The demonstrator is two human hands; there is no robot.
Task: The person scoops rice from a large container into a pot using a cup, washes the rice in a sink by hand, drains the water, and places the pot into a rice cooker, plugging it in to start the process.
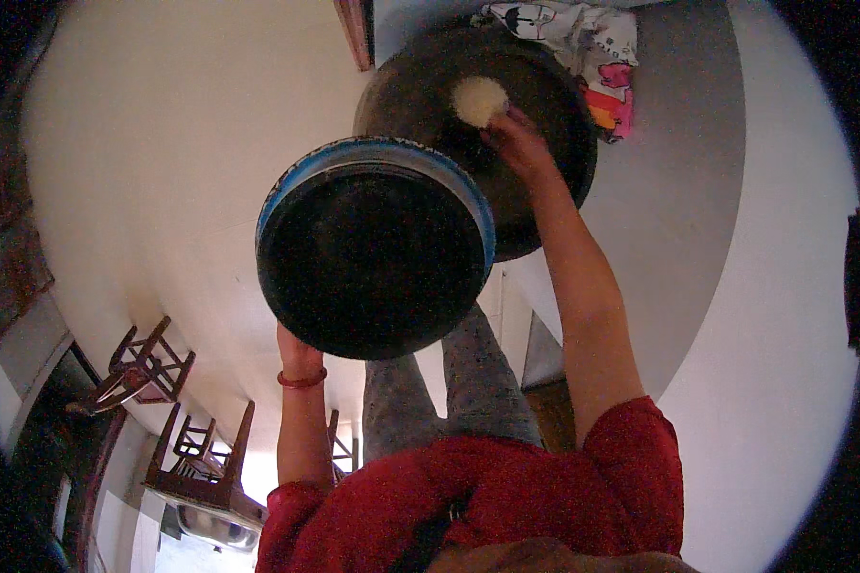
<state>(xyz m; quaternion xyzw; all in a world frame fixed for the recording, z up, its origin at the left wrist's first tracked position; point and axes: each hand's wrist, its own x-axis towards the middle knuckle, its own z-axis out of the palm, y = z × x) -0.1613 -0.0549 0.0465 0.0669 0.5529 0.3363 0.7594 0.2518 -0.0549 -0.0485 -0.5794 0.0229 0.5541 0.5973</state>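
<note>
My left hand point(298, 351) holds up a round black container point(373, 263) with a blue and white band around its far rim. Its fingers are mostly hidden by the container. My right hand point(520, 145) reaches into a large, dark round vessel point(416, 91) beyond it. Those fingers close on a pale, round, rough-looking thing point(479, 101), perhaps a scrubber; its exact kind is unclear. The container overlaps the near left part of the large vessel in view. Too little light falls inside the container to make out any contents.
A patterned cloth or bag point(602, 48), white with pink and orange, lies at the large vessel's far right. A pale wall point(793, 286) rises on the right. Wooden chairs point(153, 368) stand at the left, with a metal basin point(218, 527) at the lower left.
</note>
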